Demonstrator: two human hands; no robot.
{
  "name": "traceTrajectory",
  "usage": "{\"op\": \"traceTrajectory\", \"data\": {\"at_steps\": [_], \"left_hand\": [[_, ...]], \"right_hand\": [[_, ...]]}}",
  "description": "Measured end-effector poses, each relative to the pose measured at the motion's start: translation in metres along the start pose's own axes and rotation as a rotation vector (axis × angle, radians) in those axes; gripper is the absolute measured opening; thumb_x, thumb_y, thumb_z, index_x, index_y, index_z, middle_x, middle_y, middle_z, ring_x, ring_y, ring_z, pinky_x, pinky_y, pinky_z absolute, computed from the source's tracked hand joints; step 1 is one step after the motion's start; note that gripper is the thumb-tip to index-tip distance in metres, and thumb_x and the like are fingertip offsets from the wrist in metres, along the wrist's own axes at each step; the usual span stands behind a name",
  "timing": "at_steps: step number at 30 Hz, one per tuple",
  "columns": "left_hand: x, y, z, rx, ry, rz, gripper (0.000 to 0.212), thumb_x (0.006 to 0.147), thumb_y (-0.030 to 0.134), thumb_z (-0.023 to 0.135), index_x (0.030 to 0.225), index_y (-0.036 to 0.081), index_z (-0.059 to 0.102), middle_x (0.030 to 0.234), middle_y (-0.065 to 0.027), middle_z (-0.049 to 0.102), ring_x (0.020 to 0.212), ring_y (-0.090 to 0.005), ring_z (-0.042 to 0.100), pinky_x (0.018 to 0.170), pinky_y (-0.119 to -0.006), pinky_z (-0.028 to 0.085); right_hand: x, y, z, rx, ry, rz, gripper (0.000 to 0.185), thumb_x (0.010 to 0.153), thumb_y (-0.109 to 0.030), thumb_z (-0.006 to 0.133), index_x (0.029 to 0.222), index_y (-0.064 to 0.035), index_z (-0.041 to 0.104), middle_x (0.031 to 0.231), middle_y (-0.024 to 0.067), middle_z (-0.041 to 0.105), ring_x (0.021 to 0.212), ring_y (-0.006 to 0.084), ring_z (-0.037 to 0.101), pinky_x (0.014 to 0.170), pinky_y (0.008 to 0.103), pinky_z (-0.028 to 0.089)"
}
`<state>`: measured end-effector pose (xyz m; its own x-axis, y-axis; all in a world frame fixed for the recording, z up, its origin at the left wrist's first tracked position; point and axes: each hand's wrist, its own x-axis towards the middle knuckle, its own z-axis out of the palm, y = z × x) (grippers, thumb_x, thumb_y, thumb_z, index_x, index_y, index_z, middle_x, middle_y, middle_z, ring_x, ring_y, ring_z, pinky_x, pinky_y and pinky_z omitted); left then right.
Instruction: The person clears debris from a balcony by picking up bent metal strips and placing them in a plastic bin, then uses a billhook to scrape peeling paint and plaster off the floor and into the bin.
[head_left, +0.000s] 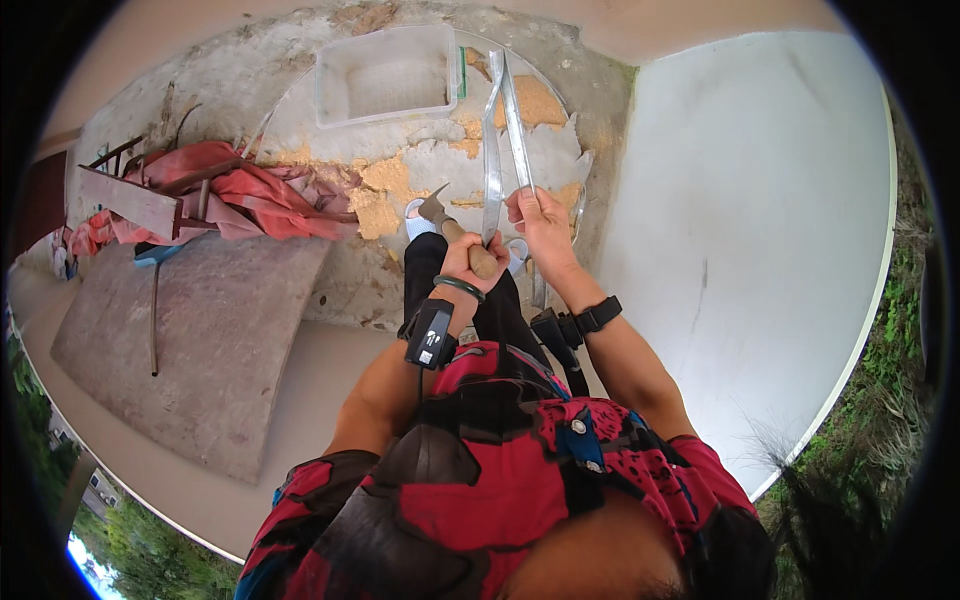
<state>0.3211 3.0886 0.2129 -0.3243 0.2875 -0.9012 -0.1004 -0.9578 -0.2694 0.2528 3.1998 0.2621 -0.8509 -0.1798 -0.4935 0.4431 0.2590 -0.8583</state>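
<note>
My left hand is closed around the wooden handle of a small hammer-like tool, whose metal head has a thin pointed end. Its fingertips also touch the lower end of one arm of a bent metal strip. The shiny strip folds sharply at its far end, making a narrow V. Fingers and thumb of my right hand pinch the other arm. More metal shows below the right hand, partly hidden by the wrist.
A clear plastic bin lies beyond the hands. At left are red cloth, a wooden frame piece and a large board with a blue-headed long-handled tool. Torn sheeting and yellowish crumbly material cover the floor. A pale wall rises at right.
</note>
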Motion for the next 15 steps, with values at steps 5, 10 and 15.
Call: {"op": "traceTrajectory", "data": {"at_steps": [5, 10, 15], "left_hand": [[0.010, 0.001, -0.016, -0.035, 0.003, -0.019, 0.027, 0.073, 0.001, 0.046, 0.100, -0.002, 0.046, 0.084, -0.0153, 0.053, 0.071, -0.0229, 0.052, 0.062, -0.034, 0.044], [0.010, 0.002, -0.021, 0.058, -0.069, -0.002, 0.014, 0.077, 0.008, 0.049, 0.090, 0.004, 0.054, 0.081, -0.0093, 0.059, 0.076, -0.0236, 0.058, 0.072, -0.038, 0.050], [0.021, 0.011, -0.036, 0.057, -0.175, -0.043, 0.019, 0.083, 0.016, 0.051, 0.100, 0.011, 0.059, 0.091, -0.0061, 0.063, 0.084, -0.0193, 0.062, 0.073, -0.033, 0.053]], "right_hand": [[-0.008, 0.014, 0.007, 0.299, -0.159, 0.147, 0.038, 0.096, -0.032, 0.039, 0.120, -0.0044, 0.049, 0.108, 0.0063, 0.057, 0.099, 0.0165, 0.053, 0.087, 0.0310, 0.040], [-0.016, 0.000, 0.023, 0.168, -0.209, 0.118, 0.051, 0.081, -0.027, 0.068, 0.118, -0.0007, 0.044, 0.094, 0.0046, 0.052, 0.086, 0.0121, 0.049, 0.079, 0.0270, 0.043], [-0.006, -0.003, 0.041, 0.069, -0.160, -0.043, 0.053, 0.071, -0.022, 0.075, 0.110, -0.0013, 0.047, 0.091, 0.0037, 0.054, 0.080, 0.0123, 0.051, 0.072, 0.0270, 0.045]]}}
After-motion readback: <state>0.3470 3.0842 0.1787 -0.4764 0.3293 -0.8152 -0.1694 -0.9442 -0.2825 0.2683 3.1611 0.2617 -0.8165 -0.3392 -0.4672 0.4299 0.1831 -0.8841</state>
